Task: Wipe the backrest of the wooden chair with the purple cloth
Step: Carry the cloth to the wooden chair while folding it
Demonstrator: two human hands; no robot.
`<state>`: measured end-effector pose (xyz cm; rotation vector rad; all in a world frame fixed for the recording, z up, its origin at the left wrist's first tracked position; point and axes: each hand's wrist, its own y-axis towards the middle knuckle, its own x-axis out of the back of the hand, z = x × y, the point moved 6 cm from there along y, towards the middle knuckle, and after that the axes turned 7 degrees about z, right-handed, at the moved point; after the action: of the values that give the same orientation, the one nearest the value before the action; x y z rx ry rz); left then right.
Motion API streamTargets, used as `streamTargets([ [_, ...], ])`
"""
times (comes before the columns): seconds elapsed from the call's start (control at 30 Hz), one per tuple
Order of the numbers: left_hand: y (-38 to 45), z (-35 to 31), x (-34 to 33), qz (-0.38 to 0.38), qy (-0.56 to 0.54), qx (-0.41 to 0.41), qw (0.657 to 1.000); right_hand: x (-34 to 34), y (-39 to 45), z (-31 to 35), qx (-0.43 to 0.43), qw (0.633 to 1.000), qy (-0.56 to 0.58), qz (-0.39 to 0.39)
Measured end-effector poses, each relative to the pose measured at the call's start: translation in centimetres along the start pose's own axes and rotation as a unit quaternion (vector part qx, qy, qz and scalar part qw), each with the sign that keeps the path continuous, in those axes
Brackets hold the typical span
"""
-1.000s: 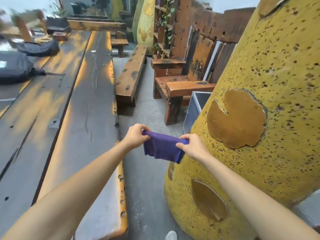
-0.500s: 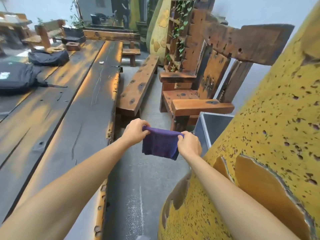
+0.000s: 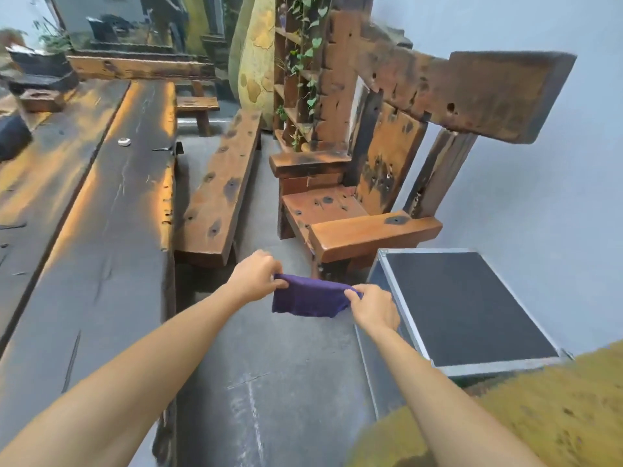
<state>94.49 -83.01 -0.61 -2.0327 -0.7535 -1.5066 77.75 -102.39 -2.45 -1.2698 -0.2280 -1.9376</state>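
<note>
Both hands — left hand, right hand — pinch the purple cloth taut, likely readying a flat wiping face for the backrest, well apart.

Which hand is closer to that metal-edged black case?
Right. The right hand is just beside the case; the left hand grips the purple cloth farther away.
</note>
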Motion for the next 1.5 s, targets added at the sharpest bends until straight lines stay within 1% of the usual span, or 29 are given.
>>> streamTargets([
  [0.07, 3.5, 1.9, 0.9, 0.016, 0.016, -0.008, 1.0, -0.2, 2.8, 1.9, 0.001, 1.0, -0.009, 0.013],
  [0.13, 6.6, 3.7, 1.8, 0.024, 0.014, -0.013, 1.0, -0.2, 5.4, 3.8, 0.007, 1.0, 0.012, 0.028],
  [0.33, 14.1, 7.7, 2.7, 0.034, -0.04, -0.022, 0.998, -1.0, 12.3, 7.5, 0.0, 0.984, 0.173, 0.045],
  [0.4, 16.7, 8.8, 2.8, 0.037, -0.053, -0.021, 0.998, -1.4, 15.0, 8.4, 0.003, 0.978, 0.201, 0.05],
  [0.6, 26.4, 12.1, 2.5, 0.038, -0.074, -0.015, 0.996, -2.0, 25.1, 11.4, 0.014, 0.981, 0.191, 0.043],
  [0.67, 31.0, 13.5, 2.4, 0.044, -0.066, -0.015, 0.997, -2.1, 29.9, 12.7, 0.009, 0.98, 0.196, 0.036],
  [0.8, 41.4, 16.4, 4.2, 0.036, -0.072, -0.016, 0.997, -1.1, 40.6, 15.9, 0.005, 0.97, 0.24, 0.03],
  [0.87, 45.6, 17.4, 5.3, 0.037, -0.067, -0.013, 0.997, -0.5, 44.6, 17.3, 0.004, 0.965, 0.259, 0.029],
  [1.13, 62.3, 20.5, 10.0, -0.002, -0.057, -0.031, 0.998, 3.3, 59.7, 23.9, -0.012, 0.951, 0.308, -0.02],
  [1.23, 68.6, 22.2, 11.2, 0.003, -0.073, -0.037, 0.997, 4.7, 64.8, 26.0, -0.008, 0.947, 0.318, -0.041],
  [1.33, 75.7, 24.2, 12.0, 0.02, -0.076, -0.049, 0.996, 5.4, 70.5, 28.3, -0.015, 0.946, 0.316, -0.069],
  [1.43, 82.1, 25.8, 13.0, 0.011, -0.108, -0.064, 0.992, 6.0, 75.4, 30.4, -0.022, 0.951, 0.296, -0.087],
  [1.5, 86.7, 26.7, 13.8, 0.018, -0.128, -0.082, 0.988, 6.6, 79.0, 32.0, -0.033, 0.956, 0.274, -0.098],
])
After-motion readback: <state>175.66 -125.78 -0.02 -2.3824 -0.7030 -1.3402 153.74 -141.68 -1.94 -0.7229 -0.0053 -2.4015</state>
